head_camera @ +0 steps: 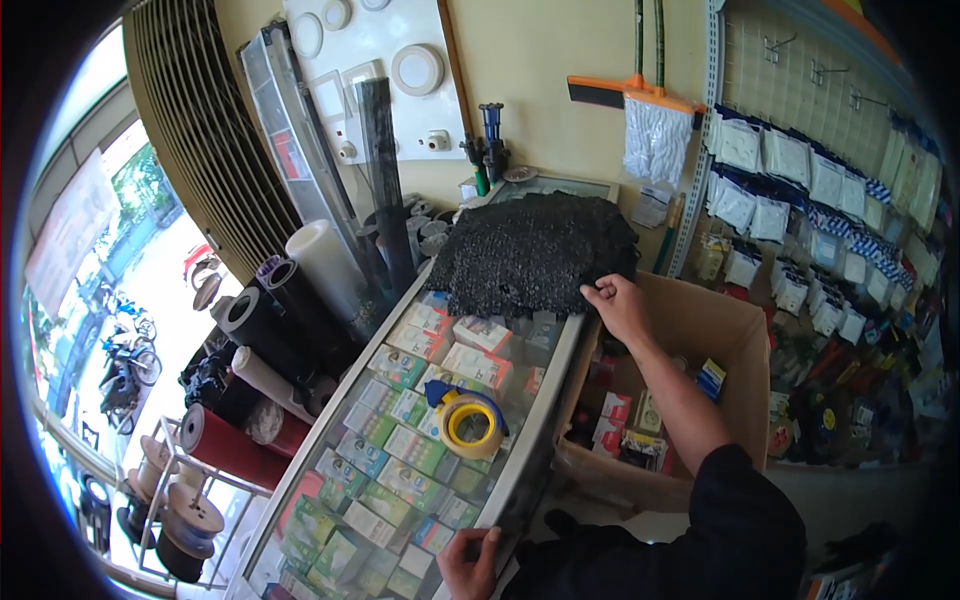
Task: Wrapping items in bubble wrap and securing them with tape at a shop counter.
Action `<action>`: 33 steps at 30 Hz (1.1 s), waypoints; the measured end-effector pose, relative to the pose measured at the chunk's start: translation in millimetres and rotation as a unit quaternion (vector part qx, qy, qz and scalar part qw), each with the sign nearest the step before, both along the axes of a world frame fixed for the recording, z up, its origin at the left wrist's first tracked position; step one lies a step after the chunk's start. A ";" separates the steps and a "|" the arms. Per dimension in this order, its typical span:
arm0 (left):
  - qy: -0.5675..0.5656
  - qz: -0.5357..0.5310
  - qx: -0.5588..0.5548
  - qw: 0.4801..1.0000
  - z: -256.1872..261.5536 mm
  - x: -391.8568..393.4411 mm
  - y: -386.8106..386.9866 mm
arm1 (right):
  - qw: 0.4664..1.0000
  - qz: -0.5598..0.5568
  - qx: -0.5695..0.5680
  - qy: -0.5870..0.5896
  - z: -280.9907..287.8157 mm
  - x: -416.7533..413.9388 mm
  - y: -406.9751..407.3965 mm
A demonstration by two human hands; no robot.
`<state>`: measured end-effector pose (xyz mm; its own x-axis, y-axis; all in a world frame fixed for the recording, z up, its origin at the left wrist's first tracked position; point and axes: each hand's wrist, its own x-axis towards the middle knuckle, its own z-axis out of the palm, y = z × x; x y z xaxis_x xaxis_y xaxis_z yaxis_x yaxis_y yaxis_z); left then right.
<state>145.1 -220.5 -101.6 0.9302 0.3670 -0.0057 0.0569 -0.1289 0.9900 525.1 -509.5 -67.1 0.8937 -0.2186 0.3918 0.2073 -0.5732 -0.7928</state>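
A folded piece of black textured sheet or netting (536, 251) lies over the far part of a glass display counter (544, 390). At its near right corner is my right hand (616, 300), thumb and forefinger pinching the edge. My left hand (469, 562) rests on the counter's near metal edge, fingers curled; whether it grips anything does not show. Between the hands, a tape dispenser with a blue body and a roll of tape on a yellow core (471, 426) sits on the glass. Boxes of light bulbs (412, 446) show through the glass.
An open cardboard box (739, 375) with small boxed goods stands right of the counter, under my right forearm. Rolls of sheet material (274, 322) and a rack of spools (195, 517) are at the left. Packaged goods (787, 157) hang at the right. A mop (658, 135) hangs on the wall.
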 end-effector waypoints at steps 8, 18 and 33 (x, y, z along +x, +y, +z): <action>0.067 0.107 -0.135 0.983 3.6 5.9 14.1 | 0.985 -0.045 -0.123 0.108 20.8 83.7 11.4; 0.050 0.144 -0.132 0.979 12.3 40.8 -25.7 | 0.957 0.081 0.273 -0.043 30.5 56.7 16.5; -0.149 -0.093 -0.523 0.834 67.8 194.4 -103.2 | 0.786 0.437 0.426 -0.097 71.7 -150.2 -2.6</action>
